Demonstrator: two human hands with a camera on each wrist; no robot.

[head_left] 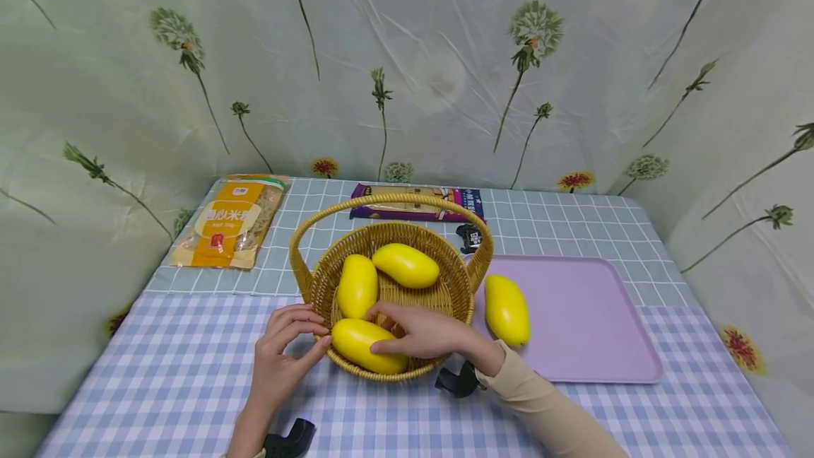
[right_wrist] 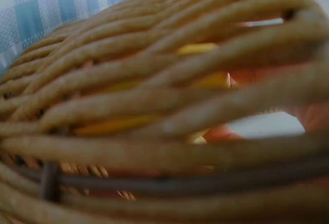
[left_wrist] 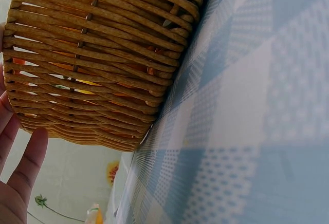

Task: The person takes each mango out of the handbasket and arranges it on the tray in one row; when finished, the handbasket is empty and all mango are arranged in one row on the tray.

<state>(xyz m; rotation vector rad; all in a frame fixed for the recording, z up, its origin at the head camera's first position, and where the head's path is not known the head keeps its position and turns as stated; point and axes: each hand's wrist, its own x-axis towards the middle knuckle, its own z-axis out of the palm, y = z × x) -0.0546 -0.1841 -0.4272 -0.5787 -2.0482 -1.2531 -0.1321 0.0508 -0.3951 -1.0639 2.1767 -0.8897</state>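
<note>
A round wicker basket (head_left: 448,260) with a tall arched handle holds three yellow mangoes. My right hand (head_left: 420,331) reaches over the basket's right side and grips the front mango (head_left: 356,341), its thumb and fingers on either side. Another mango (head_left: 357,288) lies at the basket's left, and one more (head_left: 407,265) at the back. At the left rim, my left hand (head_left: 282,348) holds the basket with thumb and fingertips; in the left wrist view one finger (left_wrist: 32,162) reaches the weave's outside. The right wrist view is mostly blurred wicker (right_wrist: 103,157), hiding the grip.
A lilac tray (head_left: 585,316) lies right of the basket, with a mango (head_left: 506,309) on its left edge. Behind are an orange food bag (head_left: 229,221), a purple packet (head_left: 416,212) and a small black item (head_left: 469,237). A floral curtain closes off the back.
</note>
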